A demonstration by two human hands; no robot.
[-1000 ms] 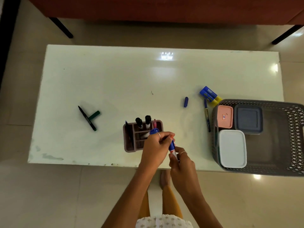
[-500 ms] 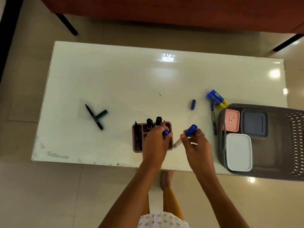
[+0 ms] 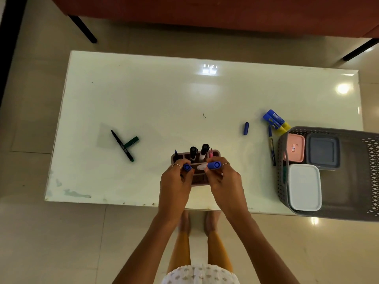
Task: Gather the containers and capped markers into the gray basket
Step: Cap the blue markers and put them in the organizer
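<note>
While left hand (image 3: 174, 181) pinches cap (image 3: 187, 167), right hand (image 3: 224, 182) grips marker (image 3: 209, 165).

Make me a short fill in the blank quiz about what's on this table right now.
1. The gray basket holds ___ lidded containers.
2. The loose blue cap lies on the ___.
3. The uncapped green pen lies to the ___ of the brown organizer.
4. The right hand holds a marker with a ___ end.

Answers: three; table; left; blue
</note>
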